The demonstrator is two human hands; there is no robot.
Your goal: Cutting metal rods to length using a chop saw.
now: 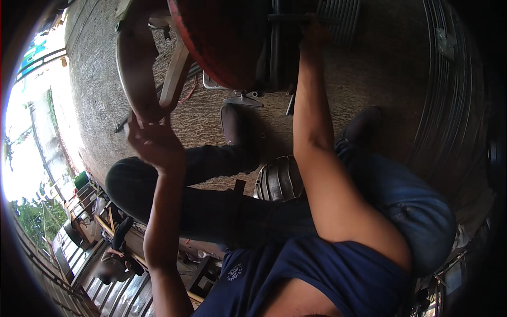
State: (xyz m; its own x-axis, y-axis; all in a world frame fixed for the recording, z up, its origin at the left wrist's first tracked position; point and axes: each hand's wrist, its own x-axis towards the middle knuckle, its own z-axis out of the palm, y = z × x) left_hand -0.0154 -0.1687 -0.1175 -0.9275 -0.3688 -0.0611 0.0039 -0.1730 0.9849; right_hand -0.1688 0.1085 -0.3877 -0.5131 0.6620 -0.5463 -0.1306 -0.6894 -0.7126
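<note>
Since the pale frame point(133, 71) looks stiff, our left hand point(157, 143) sensibly grips its lower end; our right hand point(317, 35) a dark bar point(285, 18).

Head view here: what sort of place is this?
Probably a metalworking workshop, though I can't be certain. Pointing to it: long thin rods lying on the rough floor and the large red rounded part in front of the person.
</note>
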